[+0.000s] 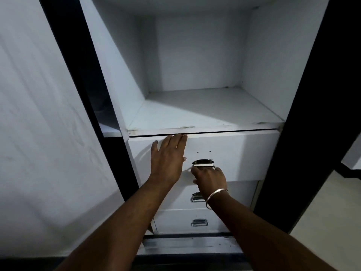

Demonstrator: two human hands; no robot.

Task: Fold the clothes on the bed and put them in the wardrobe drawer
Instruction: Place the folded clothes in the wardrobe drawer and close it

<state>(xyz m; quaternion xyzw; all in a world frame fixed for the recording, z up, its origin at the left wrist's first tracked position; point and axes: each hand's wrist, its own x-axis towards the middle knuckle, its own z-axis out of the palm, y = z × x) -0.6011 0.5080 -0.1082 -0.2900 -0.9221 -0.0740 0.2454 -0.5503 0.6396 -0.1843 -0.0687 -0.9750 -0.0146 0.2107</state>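
A white wardrobe stands open before me with three stacked drawers. The top drawer [240, 153] has a white front and a chrome handle [203, 163] at its middle. My left hand [169, 159] lies flat against the left part of that front, fingertips at its top edge. My right hand [210, 178], with a metal bangle on the wrist, grips the handle from below with curled fingers. A thin dark gap shows along the top of the drawer. No clothes and no bed are in view.
Above the drawers is a bare white shelf [205, 112]. Two lower drawers [175, 220] with chrome handles sit below. The open wardrobe door [39, 133] stands at the left, dark frame posts at both sides, a metal rail [187, 245] at the bottom.
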